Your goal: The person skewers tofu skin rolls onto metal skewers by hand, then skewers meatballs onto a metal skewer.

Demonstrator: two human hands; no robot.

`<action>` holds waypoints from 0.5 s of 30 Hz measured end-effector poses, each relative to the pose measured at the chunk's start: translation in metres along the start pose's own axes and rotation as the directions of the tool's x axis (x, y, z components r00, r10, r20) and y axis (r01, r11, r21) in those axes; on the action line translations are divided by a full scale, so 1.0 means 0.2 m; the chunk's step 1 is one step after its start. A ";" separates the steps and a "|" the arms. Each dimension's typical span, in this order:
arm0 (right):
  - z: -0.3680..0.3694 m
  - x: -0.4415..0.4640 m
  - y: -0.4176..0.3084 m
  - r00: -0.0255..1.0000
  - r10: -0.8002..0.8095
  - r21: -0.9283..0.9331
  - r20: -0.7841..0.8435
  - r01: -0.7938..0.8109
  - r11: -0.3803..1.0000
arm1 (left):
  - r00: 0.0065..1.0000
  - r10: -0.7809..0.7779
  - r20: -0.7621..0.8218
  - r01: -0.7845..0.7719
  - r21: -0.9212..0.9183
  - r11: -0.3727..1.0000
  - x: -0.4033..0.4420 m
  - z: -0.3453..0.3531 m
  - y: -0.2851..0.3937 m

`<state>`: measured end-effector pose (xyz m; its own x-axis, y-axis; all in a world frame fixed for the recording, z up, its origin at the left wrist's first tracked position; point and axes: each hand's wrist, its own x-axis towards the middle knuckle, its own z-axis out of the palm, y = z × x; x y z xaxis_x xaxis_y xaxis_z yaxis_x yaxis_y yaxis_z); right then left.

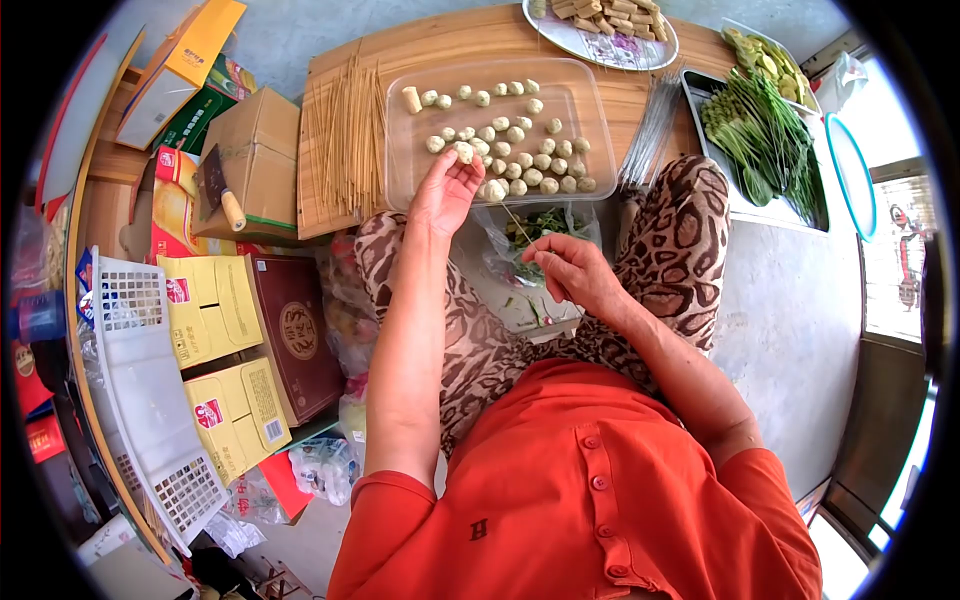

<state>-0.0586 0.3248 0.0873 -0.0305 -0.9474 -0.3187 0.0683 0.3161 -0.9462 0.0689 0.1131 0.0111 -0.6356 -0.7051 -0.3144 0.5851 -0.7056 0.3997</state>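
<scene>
Over the near left part of a clear plastic tray (600, 120), my left hand (447, 195) holds a pale speckled ball (464, 152) at its fingertips. Several similar balls (549, 186) lie in rows inside the tray, with a tan cylinder-shaped piece (411, 99) in its far left corner. My right hand (570, 268) is lower and to the right, pinching a thin stick (517, 225). The stick slants up and left toward a ball (494, 190) at the tray's near edge; whether that ball is on the stick or behind it is unclear.
Wooden sticks (350, 140) lie left of the tray on the wooden table (450, 42). Metal skewers (650, 130) and a tray of greens (760, 145) are at the right. A plate of brown pieces (567, 36) stands behind. A cleaver (222, 190) rests by a cardboard box (260, 150).
</scene>
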 end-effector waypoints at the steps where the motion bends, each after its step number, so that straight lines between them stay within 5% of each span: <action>1: 0.00 0.00 0.00 1.000 -0.005 -0.005 -0.003 0.005 1.000 | 1.000 0.003 0.007 -0.003 -0.005 1.000 0.00 0.00 0.00; 15: -0.01 0.05 0.03 0.997 -0.032 0.038 -0.064 0.034 0.999 | 0.991 -0.090 0.096 0.072 0.174 0.982 -0.03 0.04 -0.07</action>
<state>-0.0609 0.3182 0.0787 -0.0960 -0.9518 -0.2913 0.1054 0.2813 -0.9538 0.0616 0.1276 0.0145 -0.7312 -0.6287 -0.2647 0.4411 -0.7318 0.5196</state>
